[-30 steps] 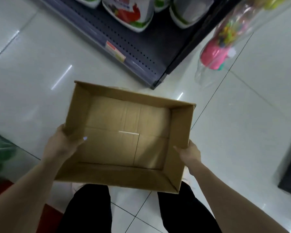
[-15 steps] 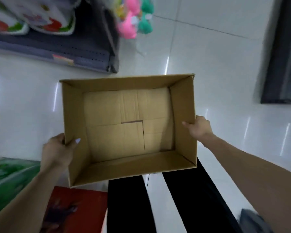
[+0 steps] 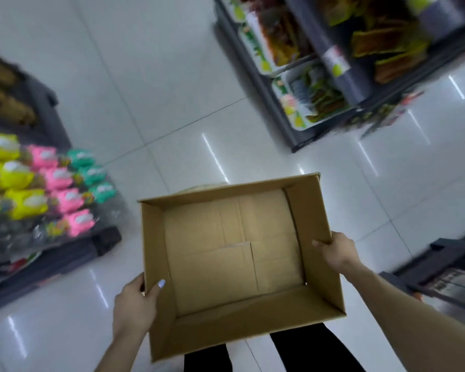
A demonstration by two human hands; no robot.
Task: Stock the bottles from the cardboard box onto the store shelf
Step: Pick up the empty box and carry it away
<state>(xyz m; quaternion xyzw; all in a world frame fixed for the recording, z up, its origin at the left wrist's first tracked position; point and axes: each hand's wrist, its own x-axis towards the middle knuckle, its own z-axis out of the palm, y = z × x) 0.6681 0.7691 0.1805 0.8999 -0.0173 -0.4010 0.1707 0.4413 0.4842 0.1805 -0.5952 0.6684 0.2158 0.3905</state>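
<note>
An open cardboard box (image 3: 236, 264) fills the lower middle of the frame, held level above a glossy white tiled floor (image 3: 156, 103). It is empty: only its bare folded bottom flaps show, and no bottles are visible anywhere in view.

The left hand (image 3: 134, 304) clamps the box's left wall near the lower corner, thumb hooked inside over the rim and the other fingers hidden outside. The right hand (image 3: 336, 251) grips the right wall about halfway along, fingertips curled over the rim. Black trouser legs (image 3: 306, 353) show under the box at the bottom edge.

At the left edge, a low dark shelf (image 3: 73, 256) carries packets in yellow, pink and green. At the upper right, another shelf unit (image 3: 320, 76) holds blurred snack packets. A dark rack sits at the right edge.

With nothing left inside, the stocking looks finished, and the step in hand seems to be carrying the box away. To do it well, keep both grips on opposite walls, hold the box flat and close to the body, and steer between the shelves without brushing the displays.
</note>
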